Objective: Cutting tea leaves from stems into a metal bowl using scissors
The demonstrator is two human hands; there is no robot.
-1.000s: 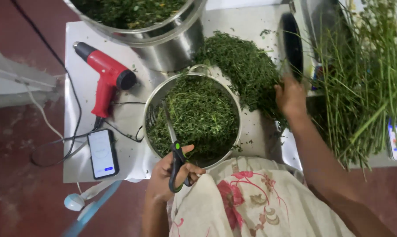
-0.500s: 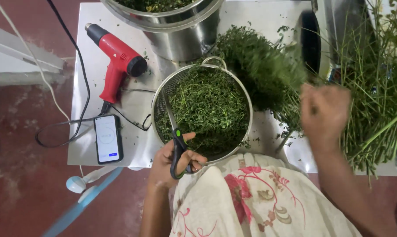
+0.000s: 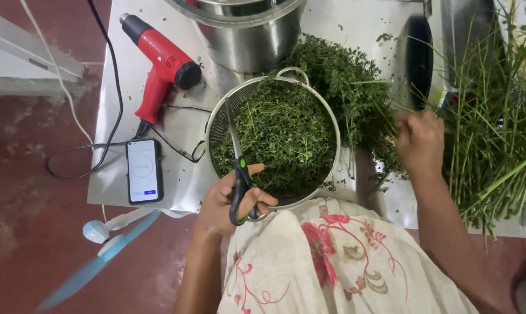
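My left hand [image 3: 231, 197] grips black-and-green scissors [image 3: 238, 168] at the near rim of a round metal colander [image 3: 333, 125]; the blades point up over the chopped green herbs [image 3: 280, 134] that fill it. My right hand [image 3: 421, 142] is blurred, closed around thin green stems at the edge of the big bundle of long stalks [image 3: 495, 122] on the right. A loose heap of leafy herbs [image 3: 347, 87] lies between the colander and that hand.
A red heat gun [image 3: 161, 67] and a phone [image 3: 144, 170] with its cable lie on the left of the white table [image 3: 123, 174]. A large steel pot [image 3: 245, 35] stands at the back. A blue-white fan [image 3: 97, 256] sits on the red floor.
The view has shifted down and left. My right hand has pulled back from the herb heap toward the long stalks. My left hand stays at the colander rim with the scissors.
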